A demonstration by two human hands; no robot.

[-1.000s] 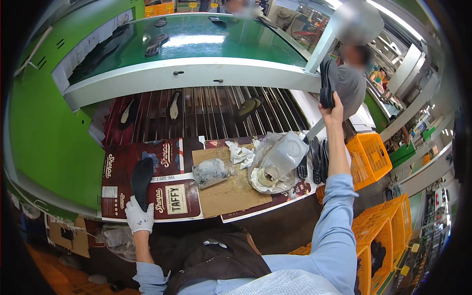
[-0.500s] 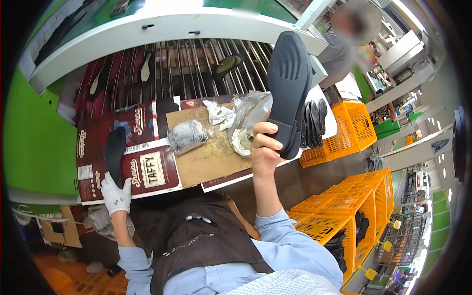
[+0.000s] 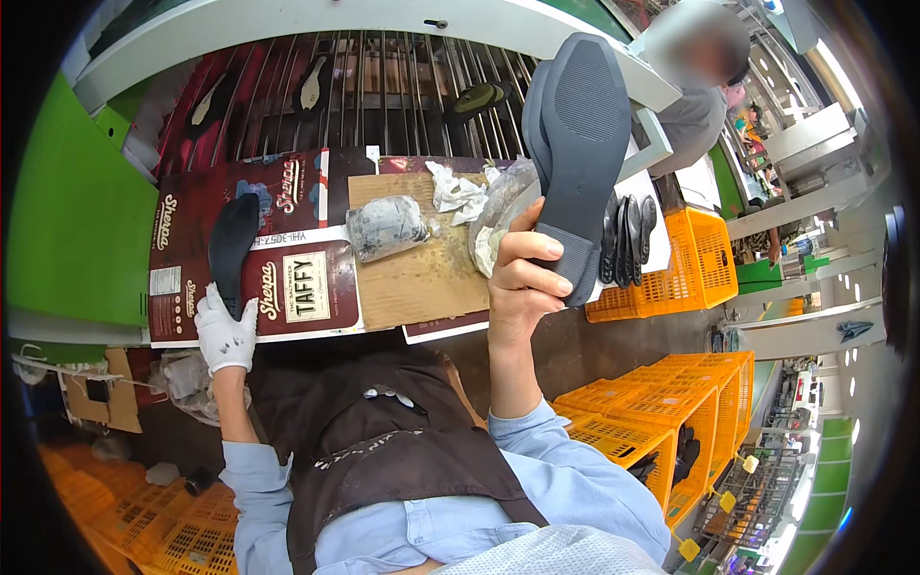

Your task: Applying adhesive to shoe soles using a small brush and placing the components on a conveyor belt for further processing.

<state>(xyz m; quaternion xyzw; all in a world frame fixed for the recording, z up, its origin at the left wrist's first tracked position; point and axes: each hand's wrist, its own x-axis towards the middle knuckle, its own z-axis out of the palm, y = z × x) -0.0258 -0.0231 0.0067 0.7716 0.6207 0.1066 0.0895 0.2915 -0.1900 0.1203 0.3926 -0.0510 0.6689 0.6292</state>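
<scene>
Raised on the right, my bare right hand (image 3: 522, 287) grips the heel end of a pair of black shoe soles (image 3: 583, 144), one behind the other. The front one turns its textured tread this way, toe end up. My left hand (image 3: 226, 333), in a white glove with dark stains, holds the lower end of another black sole (image 3: 233, 244). That sole slants across the dark red printed cardboard (image 3: 182, 240); its gripped end is partly covered by the gloved fingers.
A smeared plastic-wrapped bundle (image 3: 386, 228) and crumpled white paper (image 3: 458, 195) lie on brown cardboard (image 3: 412, 297). Metal bars (image 3: 383, 105) behind carry several shoe parts. More black soles (image 3: 628, 240) stand right, beside an orange crate (image 3: 704, 254). A person (image 3: 695, 110) stands far right.
The view has shifted slightly. My right hand has turned the soles a little, so the rear one now shows at the left. My left hand keeps its hold on the other sole.
</scene>
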